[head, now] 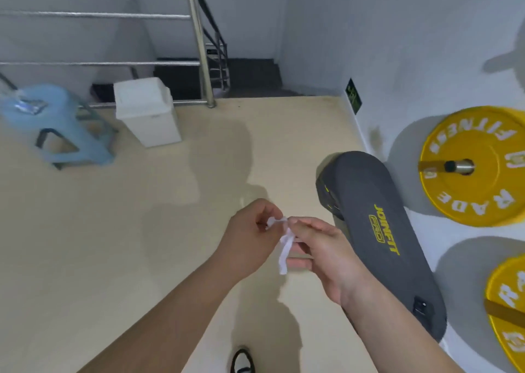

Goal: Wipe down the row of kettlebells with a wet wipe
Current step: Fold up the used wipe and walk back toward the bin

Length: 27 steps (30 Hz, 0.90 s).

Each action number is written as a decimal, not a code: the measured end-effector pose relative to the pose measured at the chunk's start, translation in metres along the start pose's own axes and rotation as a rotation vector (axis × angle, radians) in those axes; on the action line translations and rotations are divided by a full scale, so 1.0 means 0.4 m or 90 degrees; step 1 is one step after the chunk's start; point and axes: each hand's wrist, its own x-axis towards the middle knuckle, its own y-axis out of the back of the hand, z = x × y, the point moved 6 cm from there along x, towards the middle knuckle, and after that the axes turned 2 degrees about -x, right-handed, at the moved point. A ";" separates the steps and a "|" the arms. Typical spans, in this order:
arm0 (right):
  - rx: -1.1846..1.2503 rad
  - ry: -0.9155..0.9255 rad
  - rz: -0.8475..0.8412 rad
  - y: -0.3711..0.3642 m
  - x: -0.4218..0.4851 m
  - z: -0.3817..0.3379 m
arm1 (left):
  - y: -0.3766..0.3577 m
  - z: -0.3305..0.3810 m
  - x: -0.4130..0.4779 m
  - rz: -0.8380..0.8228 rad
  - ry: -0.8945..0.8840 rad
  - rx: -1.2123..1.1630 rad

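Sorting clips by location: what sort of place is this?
Probably a small gym, by a stairwell: yellow weight plates hang on the wall and a grey Joinfit board leans below them.

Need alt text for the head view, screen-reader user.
Two bare hands, left hand and right hand, pinch a crumpled white wet wipe between them above a beige floor. A grey JOINFIT pad and yellow weight plates lie right; no kettlebells visible.

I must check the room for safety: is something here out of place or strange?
Nothing looks spilled or broken. One oddity: no kettlebells are in view, though both hands hold the wet wipe, twisted into a strip.
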 end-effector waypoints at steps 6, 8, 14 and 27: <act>-0.054 -0.001 -0.051 -0.198 0.231 -0.171 | 0.234 0.033 0.166 0.053 0.088 -0.109; -0.077 0.006 -0.079 -0.278 0.321 -0.234 | 0.315 0.037 0.224 0.055 0.095 -0.107; -0.174 -0.017 -0.234 -0.597 0.560 -0.382 | 0.603 0.024 0.391 0.228 0.079 -0.116; -0.249 -0.062 -0.262 -1.381 1.056 -0.592 | 1.400 -0.097 0.830 0.415 0.077 -0.052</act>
